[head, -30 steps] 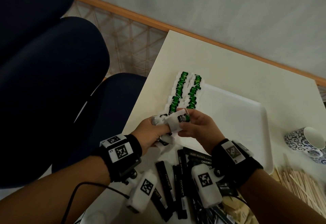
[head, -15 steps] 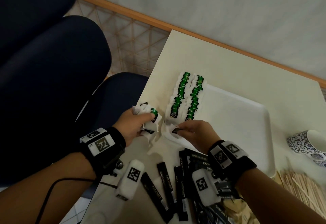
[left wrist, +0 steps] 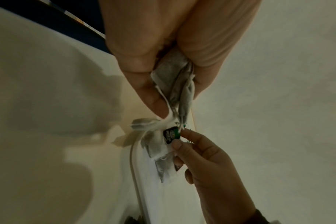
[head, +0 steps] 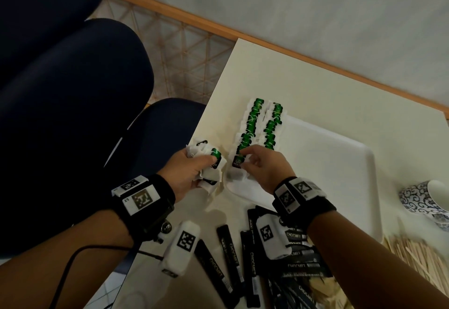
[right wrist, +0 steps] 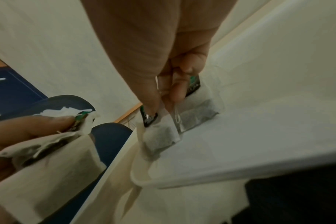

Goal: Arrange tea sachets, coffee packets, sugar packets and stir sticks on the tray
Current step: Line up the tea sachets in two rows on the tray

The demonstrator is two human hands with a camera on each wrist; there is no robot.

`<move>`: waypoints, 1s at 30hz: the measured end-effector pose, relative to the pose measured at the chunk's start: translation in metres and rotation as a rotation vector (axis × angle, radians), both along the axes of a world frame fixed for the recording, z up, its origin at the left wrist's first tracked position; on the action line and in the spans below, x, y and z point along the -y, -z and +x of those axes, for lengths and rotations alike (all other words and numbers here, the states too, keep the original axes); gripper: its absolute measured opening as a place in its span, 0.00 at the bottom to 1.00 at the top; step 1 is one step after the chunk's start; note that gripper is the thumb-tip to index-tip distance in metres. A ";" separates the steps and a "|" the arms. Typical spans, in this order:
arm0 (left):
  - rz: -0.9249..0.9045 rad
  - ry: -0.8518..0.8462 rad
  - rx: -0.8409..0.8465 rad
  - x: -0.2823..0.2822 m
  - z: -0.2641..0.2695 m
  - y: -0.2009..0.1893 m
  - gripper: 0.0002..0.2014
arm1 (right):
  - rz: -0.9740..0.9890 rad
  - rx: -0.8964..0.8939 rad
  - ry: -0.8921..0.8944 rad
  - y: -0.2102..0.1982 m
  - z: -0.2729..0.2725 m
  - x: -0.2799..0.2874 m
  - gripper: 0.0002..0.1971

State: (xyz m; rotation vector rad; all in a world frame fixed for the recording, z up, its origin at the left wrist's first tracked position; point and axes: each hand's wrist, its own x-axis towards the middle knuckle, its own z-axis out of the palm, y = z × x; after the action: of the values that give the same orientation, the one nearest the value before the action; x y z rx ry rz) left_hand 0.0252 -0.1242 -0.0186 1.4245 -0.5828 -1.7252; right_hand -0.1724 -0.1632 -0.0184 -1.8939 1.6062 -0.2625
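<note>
Sachet tag [right wrist: 149, 119] half-hidden under right hand [head: 264, 170].

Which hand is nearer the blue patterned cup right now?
Right. The right hand is at the tea bag rows on the tray's near-left corner, with the tray's width between it and the cup. The left hand is farther left, off the tray.

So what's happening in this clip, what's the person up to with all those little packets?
A person is laying tea sachets in two rows along the left edge of a white tray. The right hand pinches one sachet at the near end of the rows, while the left hand holds a bunch of sachets beside the tray. Black coffee packets and wooden stir sticks lie on the table, not yet arranged.
</note>
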 end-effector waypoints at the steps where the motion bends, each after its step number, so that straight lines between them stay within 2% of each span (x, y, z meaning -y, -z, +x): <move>1: 0.002 0.000 -0.005 0.000 -0.002 -0.001 0.08 | -0.049 -0.008 0.000 -0.001 -0.002 -0.002 0.12; 4: 0.013 0.010 -0.020 0.000 -0.007 -0.001 0.06 | -0.177 0.062 0.004 -0.008 -0.005 -0.012 0.10; 6: 0.029 0.012 -0.031 -0.001 -0.012 -0.001 0.04 | -0.109 0.156 -0.015 -0.015 -0.003 -0.023 0.12; 9: 0.063 0.026 -0.058 -0.002 -0.023 -0.002 0.03 | 0.158 0.273 -0.075 -0.017 0.002 -0.042 0.31; 11: 0.095 0.025 -0.111 -0.002 -0.029 -0.003 0.10 | 0.194 0.337 -0.083 -0.012 0.007 -0.051 0.43; 13: 0.132 0.019 -0.172 -0.002 -0.034 -0.005 0.14 | 0.155 0.381 -0.044 -0.004 0.010 -0.055 0.45; 19: 0.151 -0.007 -0.196 0.002 -0.035 -0.006 0.14 | 0.080 0.288 -0.059 -0.003 0.000 -0.051 0.33; 23: 0.152 -0.031 -0.160 0.003 -0.032 -0.002 0.14 | 0.196 0.498 0.149 -0.004 -0.016 -0.045 0.16; 25: 0.155 -0.023 -0.148 0.002 -0.033 -0.002 0.14 | 0.129 0.468 0.187 -0.007 -0.022 -0.043 0.11; 28: 0.155 0.000 -0.129 0.002 -0.037 -0.002 0.15 | -0.017 0.376 0.188 -0.010 -0.028 -0.040 0.09; 30: 0.152 0.011 -0.116 0.001 -0.040 -0.004 0.11 | -0.106 0.290 0.202 -0.012 -0.032 -0.036 0.09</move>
State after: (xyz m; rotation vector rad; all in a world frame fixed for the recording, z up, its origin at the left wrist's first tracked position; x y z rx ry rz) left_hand -0.0144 -0.1257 -0.0151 1.4157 -0.4042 -1.8799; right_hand -0.2044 -0.1271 -0.0065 -1.6787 1.6075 -0.6880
